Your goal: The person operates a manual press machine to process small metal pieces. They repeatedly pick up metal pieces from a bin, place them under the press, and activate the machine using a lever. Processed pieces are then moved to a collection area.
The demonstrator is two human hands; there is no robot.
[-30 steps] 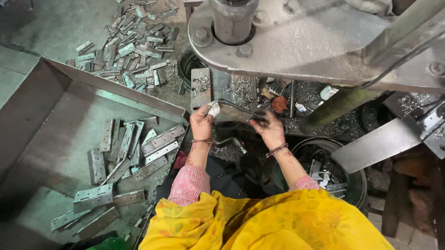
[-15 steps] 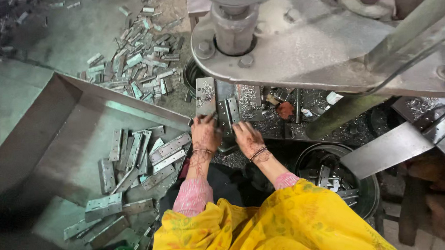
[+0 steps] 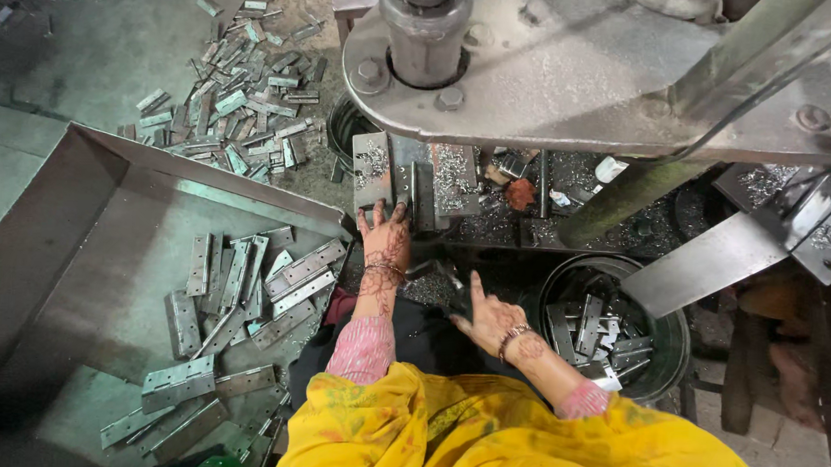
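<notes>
My left hand (image 3: 385,242) reaches forward to the bed of the press (image 3: 454,180). Its fingertips hold a grey metal hinge (image 3: 415,195) flat under the ram (image 3: 427,31). My right hand (image 3: 489,317) is drawn back near my lap with its fingers apart and nothing in it. It hovers just left of a black bucket (image 3: 561,289) that holds several hinges. Both wrists wear bangles, and yellow cloth covers my lap.
A large sheet-metal tray (image 3: 94,213) at my left holds several loose hinges (image 3: 248,283). More hinges lie scattered on the floor (image 3: 235,117) beyond it. The heavy grey press body (image 3: 578,73) overhangs the bed. A slanted metal plate (image 3: 709,262) juts over the bucket.
My right hand has let go of the hinge at the press and pulled back toward my lap. The left hand stays on the hinge at the bed.
</notes>
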